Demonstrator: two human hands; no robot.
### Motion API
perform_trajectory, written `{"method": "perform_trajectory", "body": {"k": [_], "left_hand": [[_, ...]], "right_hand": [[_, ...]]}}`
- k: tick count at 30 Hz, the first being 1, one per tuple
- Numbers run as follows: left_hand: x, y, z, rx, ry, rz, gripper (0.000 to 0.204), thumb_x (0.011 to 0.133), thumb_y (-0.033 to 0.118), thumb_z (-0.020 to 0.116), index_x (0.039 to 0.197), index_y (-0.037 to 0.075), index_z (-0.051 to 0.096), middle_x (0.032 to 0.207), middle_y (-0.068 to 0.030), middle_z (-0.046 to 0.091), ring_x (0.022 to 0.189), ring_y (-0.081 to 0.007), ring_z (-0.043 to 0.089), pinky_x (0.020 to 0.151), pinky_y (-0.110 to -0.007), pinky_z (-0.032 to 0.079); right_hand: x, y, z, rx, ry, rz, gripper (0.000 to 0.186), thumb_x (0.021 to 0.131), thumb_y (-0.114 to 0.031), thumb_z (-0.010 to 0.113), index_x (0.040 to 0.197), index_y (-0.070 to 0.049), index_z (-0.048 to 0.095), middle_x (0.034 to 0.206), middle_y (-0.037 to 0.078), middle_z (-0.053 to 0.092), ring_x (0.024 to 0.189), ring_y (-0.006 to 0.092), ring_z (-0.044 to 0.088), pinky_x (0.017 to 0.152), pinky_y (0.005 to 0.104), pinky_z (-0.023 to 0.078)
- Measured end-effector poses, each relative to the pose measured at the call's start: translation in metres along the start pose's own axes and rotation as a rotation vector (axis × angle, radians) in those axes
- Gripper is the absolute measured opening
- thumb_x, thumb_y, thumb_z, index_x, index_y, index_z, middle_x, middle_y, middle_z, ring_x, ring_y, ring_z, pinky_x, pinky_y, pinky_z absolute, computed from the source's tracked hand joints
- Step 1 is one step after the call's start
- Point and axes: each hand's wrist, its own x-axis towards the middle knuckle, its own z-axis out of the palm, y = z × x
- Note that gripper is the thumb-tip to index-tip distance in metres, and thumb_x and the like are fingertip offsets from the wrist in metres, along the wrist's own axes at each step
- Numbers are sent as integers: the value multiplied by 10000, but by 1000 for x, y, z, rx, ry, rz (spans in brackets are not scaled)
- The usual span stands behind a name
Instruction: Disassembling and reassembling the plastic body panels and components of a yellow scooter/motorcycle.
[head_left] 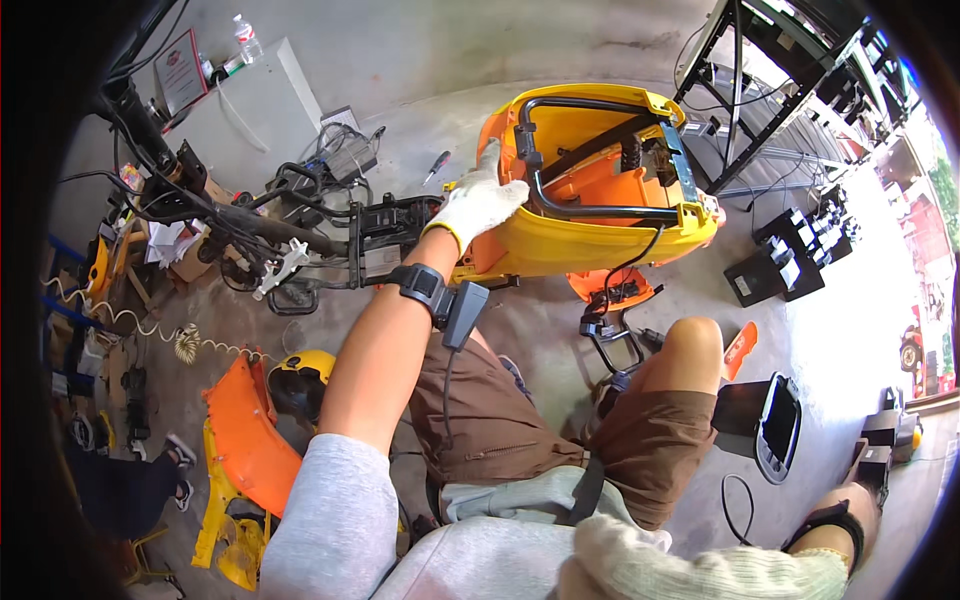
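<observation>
My left hand (480, 205), in a white knit glove, grips the near end of a yellow-and-orange scooter body shell (560, 250), beside its curved black tube (590, 210). The shell is joined to a black scooter frame (380, 235) stretching left. My right hand (650, 565), also gloved, is low against my body at the bottom right; its fingers are unclear. An orange part (610, 287) with a black cable lies under the shell.
A black metal rack (740, 120) stands back right, near black boxes (750, 275). Orange panels (250, 435), a yellow helmet (305, 375) and a coiled hose (187, 343) are left. A black bin (775, 430) is right. Another person's leg (140, 480) shows lower left.
</observation>
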Motion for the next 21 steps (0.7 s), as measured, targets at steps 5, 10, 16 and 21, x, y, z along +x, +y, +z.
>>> {"method": "perform_trajectory", "body": {"k": [5, 10, 16, 21], "left_hand": [[-6, 5, -2, -10, 13, -19, 934, 828, 446, 585, 1555, 85, 123, 1360, -328, 492, 1250, -458, 503, 1069, -446, 389], [-4, 5, 0, -14, -8, -43, 915, 836, 437, 564, 1557, 90, 119, 1339, -326, 512, 1243, -458, 510, 1066, -455, 390], [0, 1, 6, -42, 19, -49, 923, 830, 455, 585, 1555, 98, 139, 1346, -324, 506, 1246, -454, 510, 1070, -441, 397], [-1, 3, 7, -22, 33, -56, 919, 826, 461, 573, 1559, 116, 139, 1358, -317, 500, 1243, -451, 514, 1071, -435, 392]], "right_hand": [[-2, 2, 12, 34, 73, 24, 326, 544, -198, 586, 806, -8, 629, 804, 116, 605, 822, 281, 608, 758, 425, 496], [-5, 4, 20, 81, 86, 40, 315, 559, -197, 596, 810, -10, 629, 803, 112, 603, 815, 279, 605, 751, 416, 494], [-13, -1, 23, 106, 104, 16, 302, 576, -195, 608, 816, -13, 629, 801, 106, 599, 808, 278, 602, 742, 404, 492], [-15, -3, 24, 126, 119, 10, 292, 590, -193, 618, 820, -15, 629, 800, 101, 597, 802, 276, 599, 735, 394, 491]]}}
